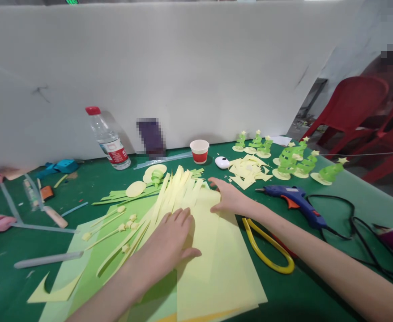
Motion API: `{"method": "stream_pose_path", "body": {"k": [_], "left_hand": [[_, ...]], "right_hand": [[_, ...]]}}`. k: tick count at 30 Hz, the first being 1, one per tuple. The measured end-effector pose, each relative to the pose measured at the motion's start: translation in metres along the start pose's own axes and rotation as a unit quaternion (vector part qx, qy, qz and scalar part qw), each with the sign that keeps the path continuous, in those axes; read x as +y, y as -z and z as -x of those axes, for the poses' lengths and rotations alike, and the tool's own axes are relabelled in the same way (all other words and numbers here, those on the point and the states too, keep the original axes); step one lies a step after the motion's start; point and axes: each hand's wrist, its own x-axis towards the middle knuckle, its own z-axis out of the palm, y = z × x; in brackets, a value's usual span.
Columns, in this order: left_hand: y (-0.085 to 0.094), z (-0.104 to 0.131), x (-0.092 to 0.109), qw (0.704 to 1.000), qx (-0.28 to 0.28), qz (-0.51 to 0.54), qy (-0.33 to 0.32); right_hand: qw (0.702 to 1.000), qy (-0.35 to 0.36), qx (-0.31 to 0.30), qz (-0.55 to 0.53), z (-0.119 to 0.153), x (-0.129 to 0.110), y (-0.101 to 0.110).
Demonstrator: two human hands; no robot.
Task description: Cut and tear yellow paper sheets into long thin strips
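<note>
My left hand (169, 239) lies palm down, thumb apart, over pale yellow paper strips (174, 185) and the left edge of the stacked pale yellow sheets (223, 264). My right hand (232, 197) is at the far right corner of that stack, its thumb and fingers spread; whether the fingertips press on the paper is hard to see. Green sheets (96, 255) lie under the strips on the left. Small paper stars (132, 221) on thin strips rest on them. A coiled green paper piece (156, 176) stands on a pale disc behind the strips.
Right of the sheets lie yellow-handled scissors (270, 250) and a blue glue gun (295, 199) with a black cord. Several green spiral paper trees (287, 161) stand at the back right. A paper cup (199, 152) and a water bottle (111, 141) stand along the white partition (183, 67).
</note>
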Motion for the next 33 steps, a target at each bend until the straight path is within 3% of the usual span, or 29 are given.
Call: {"method": "stream_pose_path", "body": {"k": [11, 17, 22, 28, 33], "left_hand": [[-0.003, 0.001, -0.002, 1.000, 0.002, 0.030, 0.000], [-0.005, 0.000, -0.003, 0.999, 0.006, 0.046, 0.005], [-0.002, 0.002, -0.002, 0.997, 0.012, 0.081, 0.010], [0.003, -0.001, -0.002, 0.980, 0.046, 0.191, 0.027], [0.014, -0.003, -0.001, 0.930, 0.055, 0.362, 0.023]], "right_hand": [[0.971, -0.059, 0.053, -0.226, -0.010, 0.007, -0.001], [0.967, -0.082, 0.031, -0.239, -0.007, 0.003, -0.002], [0.978, -0.074, 0.008, -0.195, -0.004, 0.007, 0.029], [0.965, -0.019, -0.095, -0.243, 0.018, 0.003, 0.083], [0.937, 0.028, -0.123, -0.325, 0.036, -0.023, 0.076]]}}
